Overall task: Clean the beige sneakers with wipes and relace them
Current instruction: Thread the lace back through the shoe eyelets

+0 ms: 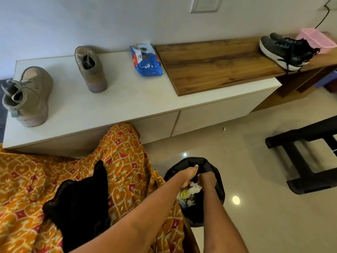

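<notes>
Two hands reach down into a black-lined trash bin (213,212) on the tiled floor, at the bottom centre of the head view. Left hand (189,175) and right hand (207,179) sit close together over the bin mouth, fingers curled downward; they seem to be at a crumpled white wipe (196,189) lying on top of other rubbish, but whether either hand pinches it can't be told, as the fingertips are hidden w/ the hands' backs toward the camera. Likely reason for the pose: used wipes being dropped or pushed down into the bin, so the cleaning part looks done or nearly so. Both beige sneakers stand well apart from the hands, up on the white tabletop (127,99) against the wall: left sneaker (27,97) near the tabletop's left end, heel toward the camera; right sneaker (91,68) further back, also heel toward the camera. Laces show at both openings, loose-looking on the left one, so relacing may need finishing; can't say for sure. A blue wipes pack (145,61) lies just right of the sneakers, within easy reach for more wipes. Further right, a pair of black sneakers (286,50) rests on a wooden shelf top (209,66), beside a pink basket (317,40). Orange patterned fabric (45,179) covers the person's lap at lower left.
</notes>
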A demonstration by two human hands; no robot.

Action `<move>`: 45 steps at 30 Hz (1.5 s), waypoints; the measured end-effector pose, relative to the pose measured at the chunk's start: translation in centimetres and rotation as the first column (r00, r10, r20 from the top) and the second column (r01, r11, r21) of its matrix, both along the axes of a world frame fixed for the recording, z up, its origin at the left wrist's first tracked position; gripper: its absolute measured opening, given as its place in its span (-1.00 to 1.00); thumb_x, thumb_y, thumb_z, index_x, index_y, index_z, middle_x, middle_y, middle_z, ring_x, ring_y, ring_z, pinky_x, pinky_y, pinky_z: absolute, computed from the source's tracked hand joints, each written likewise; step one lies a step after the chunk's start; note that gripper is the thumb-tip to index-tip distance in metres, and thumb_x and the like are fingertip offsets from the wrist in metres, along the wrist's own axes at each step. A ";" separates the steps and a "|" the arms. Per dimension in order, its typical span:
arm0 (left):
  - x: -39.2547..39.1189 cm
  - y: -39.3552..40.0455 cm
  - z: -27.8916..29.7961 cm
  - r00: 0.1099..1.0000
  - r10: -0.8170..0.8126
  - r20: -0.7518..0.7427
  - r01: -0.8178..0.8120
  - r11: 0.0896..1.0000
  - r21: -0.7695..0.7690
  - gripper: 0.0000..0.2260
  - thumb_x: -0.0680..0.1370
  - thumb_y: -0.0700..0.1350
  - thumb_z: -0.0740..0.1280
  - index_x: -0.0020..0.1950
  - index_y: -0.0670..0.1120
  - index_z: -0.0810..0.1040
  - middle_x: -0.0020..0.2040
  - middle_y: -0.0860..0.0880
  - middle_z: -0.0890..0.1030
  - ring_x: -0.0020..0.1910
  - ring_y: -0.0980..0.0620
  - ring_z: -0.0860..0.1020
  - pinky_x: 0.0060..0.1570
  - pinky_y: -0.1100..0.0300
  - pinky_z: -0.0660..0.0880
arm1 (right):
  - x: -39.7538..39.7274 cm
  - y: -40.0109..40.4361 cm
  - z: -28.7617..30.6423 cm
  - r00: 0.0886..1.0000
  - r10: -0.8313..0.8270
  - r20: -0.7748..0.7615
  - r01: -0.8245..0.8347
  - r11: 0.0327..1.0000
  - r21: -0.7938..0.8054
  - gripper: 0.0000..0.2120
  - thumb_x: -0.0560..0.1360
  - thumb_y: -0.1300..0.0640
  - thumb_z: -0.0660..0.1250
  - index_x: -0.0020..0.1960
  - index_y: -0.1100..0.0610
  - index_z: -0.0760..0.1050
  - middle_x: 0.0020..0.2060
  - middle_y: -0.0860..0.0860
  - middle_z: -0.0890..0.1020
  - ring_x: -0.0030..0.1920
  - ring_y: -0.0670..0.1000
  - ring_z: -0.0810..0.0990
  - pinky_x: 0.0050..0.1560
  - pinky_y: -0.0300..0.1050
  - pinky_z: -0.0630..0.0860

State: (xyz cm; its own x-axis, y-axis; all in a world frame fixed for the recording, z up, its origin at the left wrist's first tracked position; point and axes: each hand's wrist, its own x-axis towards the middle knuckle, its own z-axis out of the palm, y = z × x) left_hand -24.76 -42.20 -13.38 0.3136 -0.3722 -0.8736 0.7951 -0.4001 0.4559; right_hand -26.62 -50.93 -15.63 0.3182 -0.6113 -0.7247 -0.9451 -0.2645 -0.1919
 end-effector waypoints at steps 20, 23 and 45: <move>11.3 12.6 7.1 0.664 0.519 0.538 -0.574 0.815 -0.078 -0.61 0.65 -0.01 0.07 0.00 -0.27 0.56 -0.18 -0.18 0.60 -0.29 -0.06 0.53 -0.34 0.16 0.46 | 10.7 15.0 10.5 0.542 -0.489 0.684 -0.093 0.774 0.627 -0.92 0.49 0.33 0.25 -0.17 0.24 0.48 -0.38 0.10 0.56 -0.41 -0.02 0.54 -0.45 -0.23 0.49; 14.0 17.2 9.3 0.498 0.466 0.731 -0.627 0.776 -0.068 -0.70 0.62 -0.01 0.13 -0.02 -0.18 0.56 -0.10 -0.11 0.62 -0.13 -0.06 0.58 -0.14 0.08 0.51 | 14.2 19.8 12.4 0.509 -0.392 0.766 -0.234 0.794 0.561 -0.94 0.49 0.29 0.25 -0.12 0.24 0.50 -0.23 0.14 0.60 -0.22 0.04 0.60 -0.29 -0.14 0.56; 23.9 37.1 10.1 0.251 0.584 0.772 -0.737 0.633 -0.239 -0.56 0.59 -0.03 0.21 0.45 -0.06 0.21 0.29 -0.04 0.47 0.17 -0.05 0.50 0.19 -0.01 0.47 | 30.3 37.7 14.8 0.472 0.471 0.745 -0.578 0.804 -0.142 -0.45 0.52 0.08 0.28 0.45 0.13 0.21 0.32 0.12 0.44 0.29 0.14 0.45 0.20 -0.02 0.45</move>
State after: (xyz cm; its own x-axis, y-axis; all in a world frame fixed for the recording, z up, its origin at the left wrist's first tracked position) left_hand -0.88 -5.05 -3.30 0.9015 0.3918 -0.1837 0.2084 -0.0210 0.9778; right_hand 3.64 -13.21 -0.87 0.9858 -0.0778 -0.1486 -0.1658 -0.5880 -0.7917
